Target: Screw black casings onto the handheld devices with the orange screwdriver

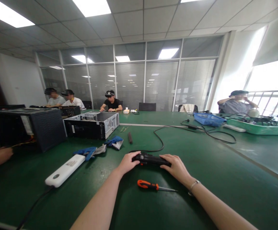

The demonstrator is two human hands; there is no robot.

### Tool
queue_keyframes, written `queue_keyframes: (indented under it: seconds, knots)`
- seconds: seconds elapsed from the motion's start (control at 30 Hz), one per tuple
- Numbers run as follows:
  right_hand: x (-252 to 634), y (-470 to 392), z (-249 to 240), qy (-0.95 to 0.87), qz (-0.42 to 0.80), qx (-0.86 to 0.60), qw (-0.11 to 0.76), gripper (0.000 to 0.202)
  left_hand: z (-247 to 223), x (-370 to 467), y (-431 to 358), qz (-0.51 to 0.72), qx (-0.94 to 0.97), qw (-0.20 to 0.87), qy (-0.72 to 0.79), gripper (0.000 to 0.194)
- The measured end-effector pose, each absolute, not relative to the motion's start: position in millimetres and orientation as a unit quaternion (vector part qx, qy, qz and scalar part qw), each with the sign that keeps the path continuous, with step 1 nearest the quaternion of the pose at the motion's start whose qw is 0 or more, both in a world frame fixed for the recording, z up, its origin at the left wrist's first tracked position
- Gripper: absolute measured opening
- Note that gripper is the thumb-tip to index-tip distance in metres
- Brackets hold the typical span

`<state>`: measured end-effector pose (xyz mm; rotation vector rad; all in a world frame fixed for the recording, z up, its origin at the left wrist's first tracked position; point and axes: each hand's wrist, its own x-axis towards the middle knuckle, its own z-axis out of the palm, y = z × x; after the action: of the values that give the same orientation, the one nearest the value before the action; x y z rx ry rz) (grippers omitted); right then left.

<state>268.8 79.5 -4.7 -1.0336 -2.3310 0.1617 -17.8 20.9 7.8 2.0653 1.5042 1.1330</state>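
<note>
A long black device [150,159] with a small red part on its underside lies crosswise in front of me; its exact kind I cannot make out. My left hand [128,163] grips its left end, thumb in front and fingers over the top. Around the right end closes my right hand [176,166], a bracelet at its wrist. A black cord [161,140] runs from behind the left end towards the far right. Nearer to me, between my forearms, an orange-and-black screwdriver [150,185] rests on the green table [139,210], its tip pointing right. Neither hand touches it.
To the left lie a white power strip [65,171] and blue-grey gloves [88,152]. Beyond stand an open computer case [88,126] and a dark case [40,127], with a co-worker's hand [0,156] beside it. Blue [208,119] and green baskets [258,127] sit far right. Several people sit around.
</note>
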Motion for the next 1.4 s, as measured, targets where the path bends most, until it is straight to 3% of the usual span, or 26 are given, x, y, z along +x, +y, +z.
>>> queue_keyframes:
  seconds: [0.37,0.87,1.4]
  knots:
    - [269.6,80.8,-3.7,-0.873,0.062,-0.387,0.29,0.04,8.4,-19.1,19.2,0.419,0.723,0.165,0.523,0.052]
    - [268.7,80.4,-4.4,-0.884,0.04,-0.39,0.253,0.043,-0.2,-21.6,25.6,0.345,0.771,0.122,0.522,0.059]
    - [279.6,89.8,8.0,-0.907,0.057,-0.377,0.178,0.045,-1.2,-19.8,29.9,0.303,0.763,0.122,0.558,0.047]
